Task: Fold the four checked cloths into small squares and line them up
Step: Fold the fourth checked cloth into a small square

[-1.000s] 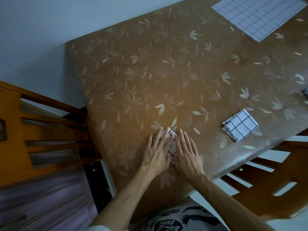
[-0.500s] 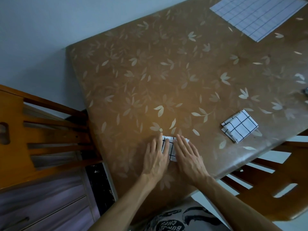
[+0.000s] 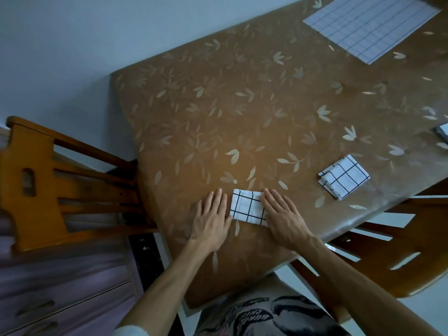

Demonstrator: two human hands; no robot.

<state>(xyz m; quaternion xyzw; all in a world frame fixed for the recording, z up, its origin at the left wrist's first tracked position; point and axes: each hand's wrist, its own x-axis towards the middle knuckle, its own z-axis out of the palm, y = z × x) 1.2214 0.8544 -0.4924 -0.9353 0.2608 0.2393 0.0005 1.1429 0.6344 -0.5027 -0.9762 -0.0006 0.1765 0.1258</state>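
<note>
Head view, brown table (image 3: 242,112), folded cloth (image 3: 247,207), chair (image 3: 34,190)

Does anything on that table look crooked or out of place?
Slightly. The diagonal cloth off to the right sits turned, unlike the squared cloth between the left hand and right hand. The flat cloth at the far corner lies unfolded.

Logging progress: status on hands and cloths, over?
Left hand flat beside folded cloth, right hand on its edge. Second folded cloth lies right; unfolded cloth far. Nothing obstructing.

Shirt (image 3: 254,316) print shows upside-down letters "BUR" and "CHE".
</note>
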